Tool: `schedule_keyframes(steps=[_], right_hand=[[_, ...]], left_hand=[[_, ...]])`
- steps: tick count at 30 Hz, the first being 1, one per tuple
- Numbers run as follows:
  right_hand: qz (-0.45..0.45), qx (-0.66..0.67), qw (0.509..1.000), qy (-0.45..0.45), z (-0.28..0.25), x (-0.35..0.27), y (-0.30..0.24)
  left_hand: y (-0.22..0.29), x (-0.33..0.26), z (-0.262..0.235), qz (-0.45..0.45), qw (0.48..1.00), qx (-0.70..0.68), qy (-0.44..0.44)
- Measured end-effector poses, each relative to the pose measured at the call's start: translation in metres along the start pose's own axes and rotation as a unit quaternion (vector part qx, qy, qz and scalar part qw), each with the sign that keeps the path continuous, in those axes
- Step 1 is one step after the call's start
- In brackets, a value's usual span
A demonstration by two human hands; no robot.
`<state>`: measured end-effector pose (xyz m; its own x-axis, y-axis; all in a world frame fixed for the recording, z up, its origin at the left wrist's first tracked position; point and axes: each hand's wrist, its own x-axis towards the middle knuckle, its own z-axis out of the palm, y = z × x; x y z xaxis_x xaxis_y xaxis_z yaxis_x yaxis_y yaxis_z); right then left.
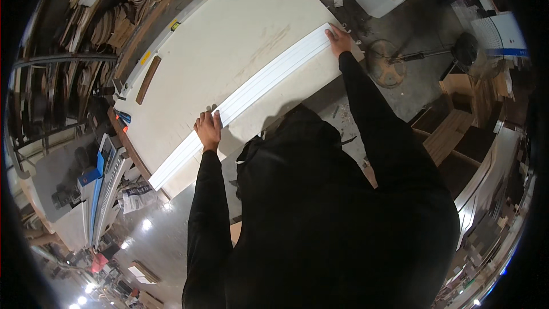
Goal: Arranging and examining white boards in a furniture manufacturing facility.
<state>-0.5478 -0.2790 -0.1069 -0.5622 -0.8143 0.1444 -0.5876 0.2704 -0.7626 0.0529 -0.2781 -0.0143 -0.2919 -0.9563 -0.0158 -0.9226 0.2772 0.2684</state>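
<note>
A long white strip (pixel 269 83) with fine lines along its length lies slantwise across a pale work table (pixel 257 28), close to its near edge. My left hand (pixel 208 129) is closed over the strip left of its middle, fingers reaching across toward the far edge. At the strip's far right end my right hand (pixel 338 40) grips it, thumb on top; the other fingers are partly hidden. A short dark wooden stick (pixel 148 80) rests on the tabletop to the left.
Along the table's far left edge runs a spirit level (pixel 175 25) with yellow marks. A small blue-handled tool (pixel 123 117) sits at the left corner. Racks of curved wood pieces (pixel 114 26) stand at the left. A standing fan (pixel 466 48) and wooden cabinet parts (pixel 457 131) are at the right.
</note>
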Motion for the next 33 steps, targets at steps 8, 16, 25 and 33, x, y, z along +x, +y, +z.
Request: schedule_keyframes(steps=[8,16,25,33], right_hand=[[0.025,-0.005,1.0,-0.009,0.015,-0.014,-0.016],[0.01,0.072,0.997,-0.023,-0.031,0.022,0.052],[-0.337,-0.137,0.921,-0.141,0.079,-0.077,-0.192],[-0.442,-0.21,0.79,-0.368,0.168,-0.21,-0.293]], left_hand=[[-0.01,-0.019,-0.002,-0.006,0.999,0.022,0.024],[0.015,-0.003,0.021,-0.017,0.998,-0.02,0.062],[-0.008,0.003,0.004,-0.054,0.998,-0.018,0.033],[-0.002,-0.022,0.031,-0.061,0.992,-0.08,0.075]])
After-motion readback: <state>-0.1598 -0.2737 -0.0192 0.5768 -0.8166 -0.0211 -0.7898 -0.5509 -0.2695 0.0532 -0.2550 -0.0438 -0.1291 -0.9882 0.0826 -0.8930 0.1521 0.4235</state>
